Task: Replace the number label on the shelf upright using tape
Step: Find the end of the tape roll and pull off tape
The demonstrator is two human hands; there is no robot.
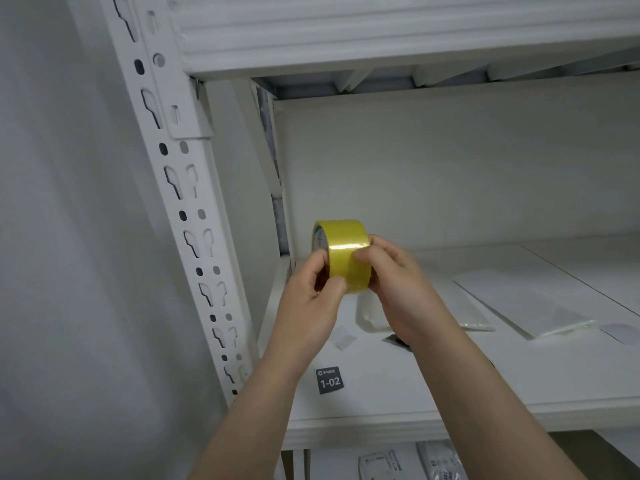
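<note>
Item: number label (329, 380), dark square printed "1-02", lying flat and loose on the white shelf board (450, 375) near its front left corner, not yet fixed to anything. Tape roll (346, 254): yellow-tinted clear packing tape, held in the air above the board. Left hand (311, 292): fingers and thumb curled round the roll's near side, steadying it. Right hand (391, 282): thumb and fingertips pinching the roll's outer face, probably feeling for the free end. Shelf upright (194, 220): white perforated post at left, no label visible on it. Also on the board: a small white slip (343, 337) and clear plastic sleeves (526, 306). Risks, as judged: the tape end may split into a sliver when picked; a pulled strip may fold onto itself; a forearm passing above could sweep the loose label off the board.
</note>
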